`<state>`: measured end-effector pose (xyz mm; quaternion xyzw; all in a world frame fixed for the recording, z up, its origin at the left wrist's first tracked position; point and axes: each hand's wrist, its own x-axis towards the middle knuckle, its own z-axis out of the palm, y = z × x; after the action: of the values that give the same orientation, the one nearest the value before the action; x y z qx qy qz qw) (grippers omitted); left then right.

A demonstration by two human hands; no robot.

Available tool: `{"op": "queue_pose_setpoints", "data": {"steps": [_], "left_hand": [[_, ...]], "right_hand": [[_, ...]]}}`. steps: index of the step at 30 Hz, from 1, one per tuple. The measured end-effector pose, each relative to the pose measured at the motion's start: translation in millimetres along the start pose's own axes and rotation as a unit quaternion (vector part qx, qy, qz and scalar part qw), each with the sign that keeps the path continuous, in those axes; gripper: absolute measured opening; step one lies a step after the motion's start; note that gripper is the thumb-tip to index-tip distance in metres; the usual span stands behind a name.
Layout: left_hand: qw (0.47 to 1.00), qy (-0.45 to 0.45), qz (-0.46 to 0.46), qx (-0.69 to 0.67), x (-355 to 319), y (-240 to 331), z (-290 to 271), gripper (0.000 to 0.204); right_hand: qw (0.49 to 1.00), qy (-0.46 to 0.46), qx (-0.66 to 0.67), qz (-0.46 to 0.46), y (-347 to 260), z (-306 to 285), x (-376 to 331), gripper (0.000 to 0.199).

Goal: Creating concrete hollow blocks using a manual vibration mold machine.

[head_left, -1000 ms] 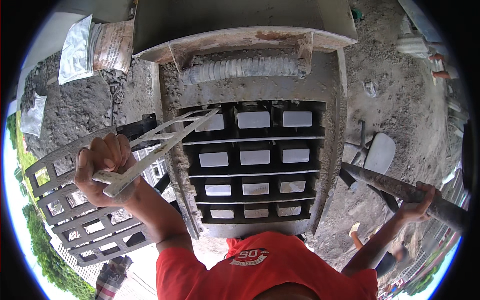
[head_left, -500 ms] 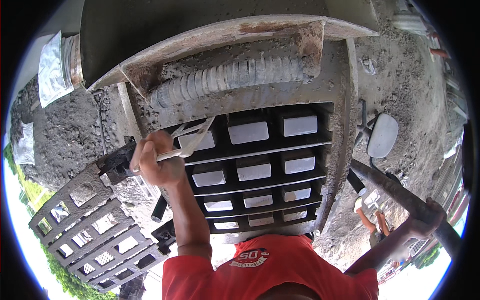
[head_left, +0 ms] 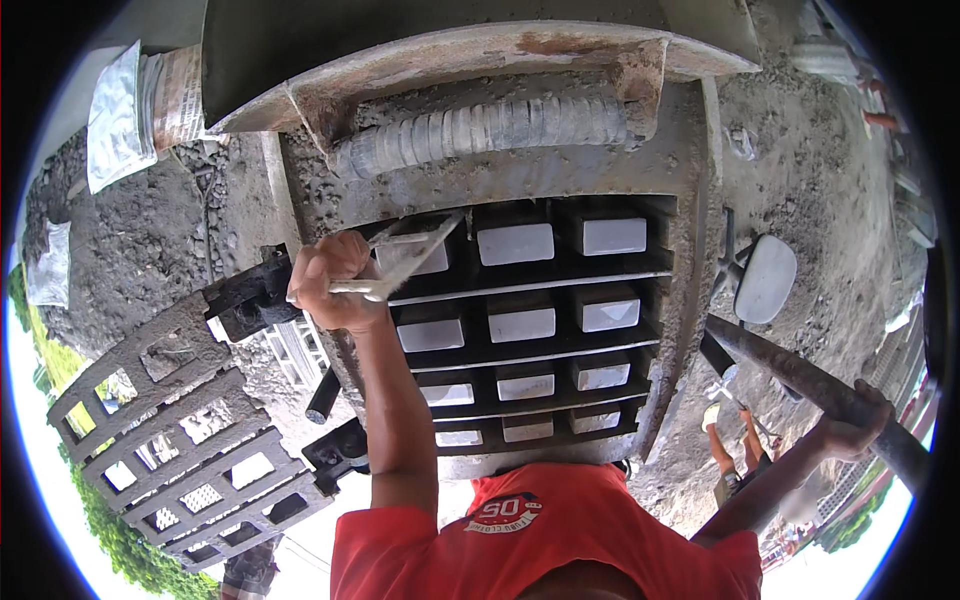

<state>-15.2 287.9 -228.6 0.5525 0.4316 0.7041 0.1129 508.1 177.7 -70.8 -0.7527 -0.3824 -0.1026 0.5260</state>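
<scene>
My left hand (head_left: 335, 280) is closed round the handle of a pale, mortar-smeared trowel-like tool (head_left: 420, 255). Its thin blade slants over the back-left corner of a dark metal block mould (head_left: 530, 283), partly covering a pale rectangular block top there. Inside the mould, several such block tops (head_left: 515, 243) stand in rows between dark cross bars. Off to the right, my right hand (head_left: 855, 425) is wrapped around a thick, dirty metal lever bar (head_left: 800, 375), which slopes down from beside the mould.
A slotted metal grid plate (head_left: 180, 440) hangs at the left of the mould. Behind it lies a ribbed, mortar-caked roller-like piece (head_left: 490, 128) under a curved rusty rim (head_left: 470, 45). At right are a rounded grey plate (head_left: 767, 280) and another person's legs (head_left: 735, 440).
The whole view has shifted, so the mould appears farther right and higher. The blade in my left hand has turned and shows broader. My right hand keeps its hold on the lever bar.
</scene>
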Motion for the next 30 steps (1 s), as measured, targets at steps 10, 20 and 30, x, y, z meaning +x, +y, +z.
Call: {"op": "queue_pose_setpoints", "data": {"steps": [10,20,30], "left_hand": [[0.991,-0.026,-0.096,-0.085,3,-2,26,0.026],[0.869,-0.026,-0.231,-0.437,21,5,-2,0.022],[0.958,-0.015,-0.164,-0.236,0,-4,-8,0.027]], "right_hand": [[0.997,-0.041,-0.062,-0.033,4,-13,6,0.034],[0.998,-0.039,0.043,-0.02,19,-21,12,0.03],[0.999,-0.011,0.036,-0.01,4,-4,3,0.032]]}}
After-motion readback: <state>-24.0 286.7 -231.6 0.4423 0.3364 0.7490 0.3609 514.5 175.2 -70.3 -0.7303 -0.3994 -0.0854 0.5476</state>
